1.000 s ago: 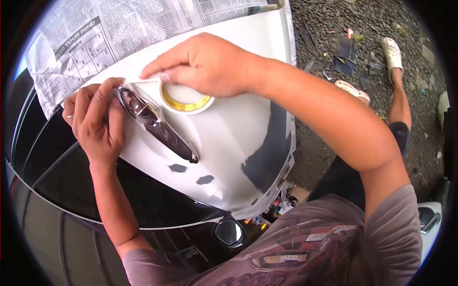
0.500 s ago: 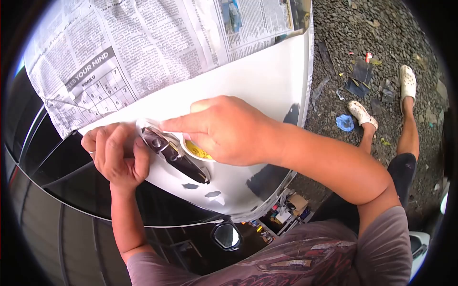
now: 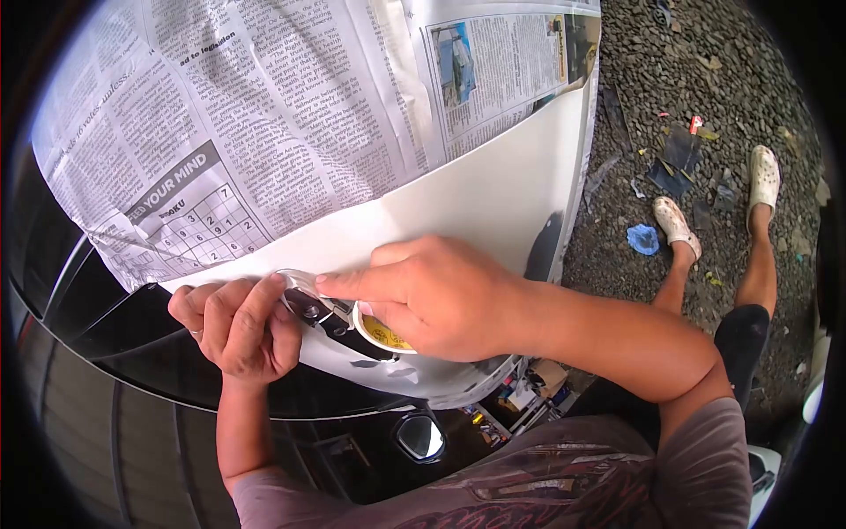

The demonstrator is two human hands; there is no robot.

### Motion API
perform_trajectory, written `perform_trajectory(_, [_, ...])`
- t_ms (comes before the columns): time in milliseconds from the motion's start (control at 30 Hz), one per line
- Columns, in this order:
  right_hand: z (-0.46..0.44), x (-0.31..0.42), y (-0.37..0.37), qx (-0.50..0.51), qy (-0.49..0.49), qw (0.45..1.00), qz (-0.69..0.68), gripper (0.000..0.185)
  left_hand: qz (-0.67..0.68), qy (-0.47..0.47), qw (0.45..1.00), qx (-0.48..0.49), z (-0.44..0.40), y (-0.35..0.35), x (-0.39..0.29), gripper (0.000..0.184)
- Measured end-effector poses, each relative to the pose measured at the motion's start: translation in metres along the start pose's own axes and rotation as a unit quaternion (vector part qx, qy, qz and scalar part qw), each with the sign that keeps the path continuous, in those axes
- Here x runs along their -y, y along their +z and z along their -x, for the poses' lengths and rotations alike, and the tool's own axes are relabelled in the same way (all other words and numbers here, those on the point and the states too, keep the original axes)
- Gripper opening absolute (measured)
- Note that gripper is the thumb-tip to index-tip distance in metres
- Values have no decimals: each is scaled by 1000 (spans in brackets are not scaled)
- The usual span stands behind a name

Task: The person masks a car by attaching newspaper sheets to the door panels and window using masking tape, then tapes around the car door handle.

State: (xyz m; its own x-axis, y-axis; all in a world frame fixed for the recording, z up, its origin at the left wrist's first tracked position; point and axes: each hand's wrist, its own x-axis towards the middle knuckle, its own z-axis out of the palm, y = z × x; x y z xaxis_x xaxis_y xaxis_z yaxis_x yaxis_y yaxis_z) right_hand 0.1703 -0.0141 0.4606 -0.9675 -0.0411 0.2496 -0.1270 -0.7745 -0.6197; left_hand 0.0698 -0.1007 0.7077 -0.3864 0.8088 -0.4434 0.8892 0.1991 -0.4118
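My right hand (image 3: 449, 304) is closed around a roll of masking tape (image 3: 385, 333), white-rimmed with yellow inside. Its index finger points left and presses beside a pale strip of tape (image 3: 300, 280) at the upper end of a dark door-handle fitting (image 3: 310, 310). On the other side, my left hand (image 3: 240, 328) has its fingers curled, with the index fingertip and thumb at the strip's edge. The fitting sits in a white car panel (image 3: 502, 194), partly hidden by the roll and my right hand.
Newspaper (image 3: 291, 115) covers the panel above. Dark window glass (image 3: 132, 344) and a side mirror (image 3: 419, 438) lie at lower left. Gravel (image 3: 652, 62) with scraps and a blue crumpled piece (image 3: 642, 239) is on the right, beside my clogs (image 3: 762, 181).
The view has shifted, so the panel and hands appear lower. My left index finger has straightened toward the strip, and the roll now covers more of the fitting's lower end.
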Motion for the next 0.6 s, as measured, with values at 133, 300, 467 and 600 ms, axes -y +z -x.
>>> perform_trajectory(133, [-2, -6, -1, 31, 35, 995, -93, 40, -8, 16, 1000, 11, -2, -3, 0, 31])
perform_trajectory(300, [-3, -9, -3, 56, 69, 980, -175, 39, -15, 23, 999, 22, -3, -4, 0, 31])
perform_trajectory(467, [-3, -8, -6, 61, 72, 982, -163, 40, -21, 23, 999, 27, -2, -4, 1, 31])
perform_trajectory(600, [-3, -3, -4, 62, 71, 986, -138, 40, -25, 24, 999, 29, -2, -4, -1, 31])
